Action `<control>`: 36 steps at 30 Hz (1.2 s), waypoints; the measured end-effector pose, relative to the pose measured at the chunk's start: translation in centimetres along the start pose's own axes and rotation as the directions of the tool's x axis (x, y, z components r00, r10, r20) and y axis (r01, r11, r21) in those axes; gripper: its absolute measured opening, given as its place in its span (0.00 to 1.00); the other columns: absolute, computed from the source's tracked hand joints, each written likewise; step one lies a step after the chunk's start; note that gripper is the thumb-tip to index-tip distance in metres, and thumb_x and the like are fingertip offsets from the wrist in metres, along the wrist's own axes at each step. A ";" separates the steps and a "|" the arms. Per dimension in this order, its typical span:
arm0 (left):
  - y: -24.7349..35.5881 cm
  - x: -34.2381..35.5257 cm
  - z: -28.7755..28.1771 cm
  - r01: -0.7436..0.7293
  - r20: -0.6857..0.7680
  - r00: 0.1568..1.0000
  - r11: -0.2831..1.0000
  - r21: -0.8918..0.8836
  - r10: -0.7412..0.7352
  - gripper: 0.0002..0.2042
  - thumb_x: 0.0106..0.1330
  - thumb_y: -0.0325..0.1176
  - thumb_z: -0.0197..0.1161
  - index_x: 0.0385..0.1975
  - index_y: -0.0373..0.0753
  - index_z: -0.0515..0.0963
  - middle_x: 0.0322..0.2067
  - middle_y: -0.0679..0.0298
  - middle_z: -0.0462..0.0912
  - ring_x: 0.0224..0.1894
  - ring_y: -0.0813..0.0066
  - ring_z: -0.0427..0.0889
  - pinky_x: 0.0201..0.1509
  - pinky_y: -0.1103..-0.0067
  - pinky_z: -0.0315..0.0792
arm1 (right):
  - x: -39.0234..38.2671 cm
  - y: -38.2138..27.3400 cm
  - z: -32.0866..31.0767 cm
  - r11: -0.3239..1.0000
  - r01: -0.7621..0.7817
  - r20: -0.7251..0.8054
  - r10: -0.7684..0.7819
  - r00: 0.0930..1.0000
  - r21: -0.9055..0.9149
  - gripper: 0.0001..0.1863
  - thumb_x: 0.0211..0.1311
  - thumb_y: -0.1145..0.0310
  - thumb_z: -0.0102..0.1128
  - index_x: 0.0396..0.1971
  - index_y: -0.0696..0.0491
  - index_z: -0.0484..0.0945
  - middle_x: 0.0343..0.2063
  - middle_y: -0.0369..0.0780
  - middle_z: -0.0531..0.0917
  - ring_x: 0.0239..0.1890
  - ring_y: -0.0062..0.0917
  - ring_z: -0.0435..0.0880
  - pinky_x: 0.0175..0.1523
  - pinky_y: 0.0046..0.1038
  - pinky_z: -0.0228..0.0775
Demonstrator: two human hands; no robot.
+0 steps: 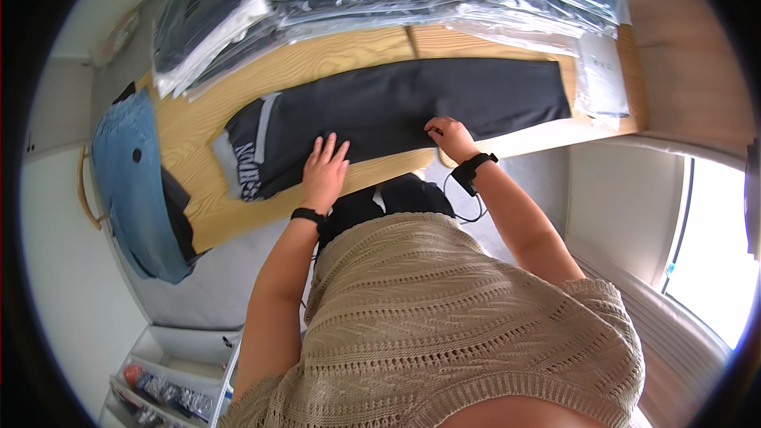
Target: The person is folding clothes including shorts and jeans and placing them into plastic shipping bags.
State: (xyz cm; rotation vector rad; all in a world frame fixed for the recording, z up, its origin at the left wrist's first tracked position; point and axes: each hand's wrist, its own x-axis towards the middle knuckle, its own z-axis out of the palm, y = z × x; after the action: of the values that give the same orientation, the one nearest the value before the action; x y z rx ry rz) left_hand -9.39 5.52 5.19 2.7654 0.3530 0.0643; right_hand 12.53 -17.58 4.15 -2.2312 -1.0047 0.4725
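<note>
Black trousers lie lengthwise across the wooden table, with a grey and patterned waistband at the left end and a grey strip beside it. My left hand lies flat on the trousers near their front edge, fingers spread. Right of it, my right hand rests at the middle of the trousers with fingers curled in a pinch; what is between the fingertips is too small to make out.
Bagged folded garments are stacked along the back. Blue jeans lie over dark fabric at the left end. A white shelf unit stands at lower left, and a bright window is at right.
</note>
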 end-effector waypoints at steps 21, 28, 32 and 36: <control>5.5 1.1 0.5 0.461 0.166 0.852 0.863 0.207 -0.496 0.25 0.58 0.35 0.57 0.58 0.47 0.67 0.65 0.64 0.56 0.60 0.56 0.61 0.59 0.64 0.62 | -4.2 27.9 -19.8 0.632 -0.762 -0.479 0.717 0.506 0.142 0.33 0.39 0.61 0.73 0.48 0.56 0.70 0.45 0.52 0.74 0.51 0.41 0.72 0.54 0.36 0.66; 4.8 2.5 0.9 0.445 0.169 0.864 0.876 0.185 -0.474 0.24 0.57 0.39 0.56 0.57 0.48 0.68 0.64 0.64 0.58 0.58 0.55 0.65 0.57 0.65 0.66 | -3.1 32.7 -20.0 0.684 -0.691 -0.351 0.723 0.595 0.237 0.40 0.35 0.62 0.77 0.49 0.61 0.66 0.40 0.46 0.79 0.41 0.33 0.79 0.46 0.31 0.72; 5.1 1.9 0.6 0.522 0.210 0.804 0.830 0.197 -0.556 0.25 0.57 0.39 0.56 0.57 0.48 0.68 0.65 0.63 0.57 0.59 0.55 0.63 0.58 0.65 0.66 | -2.3 27.6 -21.1 0.529 -0.432 -0.080 0.695 0.715 0.730 0.22 0.49 0.64 0.68 0.41 0.62 0.77 0.33 0.42 0.83 0.34 0.26 0.81 0.40 0.26 0.72; 5.4 3.3 0.3 0.518 0.251 0.792 0.831 0.206 -0.556 0.25 0.57 0.39 0.55 0.58 0.49 0.67 0.65 0.64 0.56 0.60 0.57 0.62 0.59 0.64 0.65 | -3.1 25.2 -23.5 0.496 -0.465 0.000 0.684 0.730 0.733 0.21 0.52 0.65 0.64 0.44 0.62 0.76 0.35 0.41 0.82 0.35 0.25 0.80 0.40 0.25 0.71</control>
State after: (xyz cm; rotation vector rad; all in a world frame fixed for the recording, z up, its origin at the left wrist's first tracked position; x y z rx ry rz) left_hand -4.93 1.33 6.76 2.6196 1.0750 -0.5363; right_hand 36.85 -42.17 4.38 -1.7736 0.1726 0.6486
